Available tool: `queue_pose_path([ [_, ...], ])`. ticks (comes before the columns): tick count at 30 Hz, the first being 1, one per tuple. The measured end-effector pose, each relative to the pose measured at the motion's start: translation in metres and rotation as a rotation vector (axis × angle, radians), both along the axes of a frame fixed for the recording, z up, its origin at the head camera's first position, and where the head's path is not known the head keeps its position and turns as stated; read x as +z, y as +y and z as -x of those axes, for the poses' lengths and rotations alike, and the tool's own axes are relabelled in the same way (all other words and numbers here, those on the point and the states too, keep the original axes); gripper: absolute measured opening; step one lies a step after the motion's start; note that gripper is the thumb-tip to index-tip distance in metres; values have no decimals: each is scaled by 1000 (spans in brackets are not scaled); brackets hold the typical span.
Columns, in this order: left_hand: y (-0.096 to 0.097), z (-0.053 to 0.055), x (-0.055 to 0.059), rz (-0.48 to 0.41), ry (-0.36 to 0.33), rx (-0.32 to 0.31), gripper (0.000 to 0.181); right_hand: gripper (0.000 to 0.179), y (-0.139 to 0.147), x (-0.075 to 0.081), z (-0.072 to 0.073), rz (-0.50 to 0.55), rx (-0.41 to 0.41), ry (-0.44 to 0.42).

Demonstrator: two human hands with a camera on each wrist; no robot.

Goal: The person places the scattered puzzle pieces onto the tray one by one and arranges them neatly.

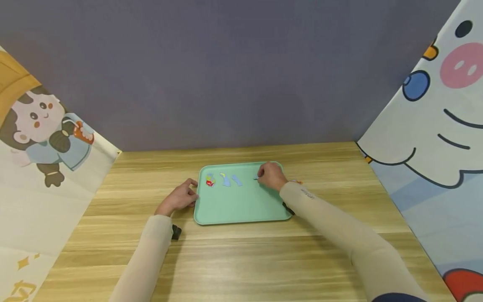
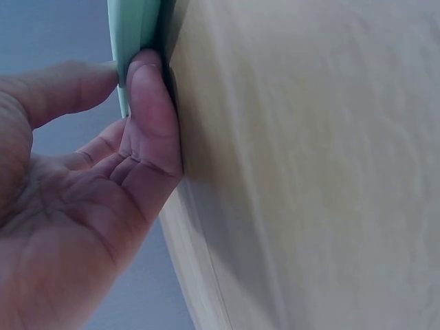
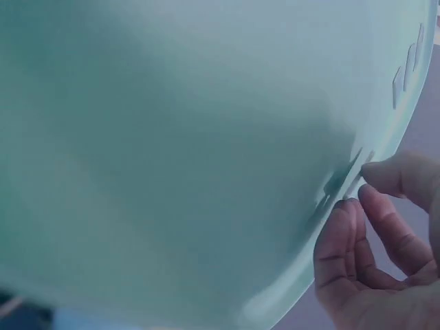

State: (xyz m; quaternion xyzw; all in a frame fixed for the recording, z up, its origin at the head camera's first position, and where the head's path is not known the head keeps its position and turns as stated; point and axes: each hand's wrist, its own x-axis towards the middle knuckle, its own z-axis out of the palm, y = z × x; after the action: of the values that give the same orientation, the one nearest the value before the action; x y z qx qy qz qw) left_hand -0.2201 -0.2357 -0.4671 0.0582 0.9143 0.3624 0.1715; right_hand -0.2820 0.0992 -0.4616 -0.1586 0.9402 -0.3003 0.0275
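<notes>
A mint-green tray (image 1: 241,205) lies on the wooden table. At its left rim is my left hand (image 1: 180,197); in the left wrist view the thumb (image 2: 82,86) lies against the rim and a finger curls beneath, pinching the tray edge. My right hand (image 1: 271,175) is over the tray's upper right, thumb and fingertip pinching a small thin flat piece (image 1: 255,178), mostly hidden by the fingers. On the tray's upper left lie a red-and-yellow patterned piece (image 1: 210,181), a pale blue piece with a yellow tip (image 1: 225,180) and a plain pale blue piece (image 1: 236,180).
The wooden table (image 1: 241,260) extends around the tray. Behind it rises a grey wall (image 1: 234,75), with cartoon-printed panels at left and right. A small orange thing (image 1: 299,182) shows beside the right wrist, partly hidden by the sleeve.
</notes>
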Motion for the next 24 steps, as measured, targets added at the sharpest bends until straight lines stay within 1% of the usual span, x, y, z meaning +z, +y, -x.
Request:
queue_pose_path([
  [9,-2,-1,0,-27,-5,2,41,7,-15,-4,5,-6,-10,-74],
  [17,1,0,1,-16,1,0,40,7,-19,-4,4,1,-17,-86],
  [24,0,-1,1,-15,-9,9,40,6,-22,-1,2,-20,-21,-99],
])
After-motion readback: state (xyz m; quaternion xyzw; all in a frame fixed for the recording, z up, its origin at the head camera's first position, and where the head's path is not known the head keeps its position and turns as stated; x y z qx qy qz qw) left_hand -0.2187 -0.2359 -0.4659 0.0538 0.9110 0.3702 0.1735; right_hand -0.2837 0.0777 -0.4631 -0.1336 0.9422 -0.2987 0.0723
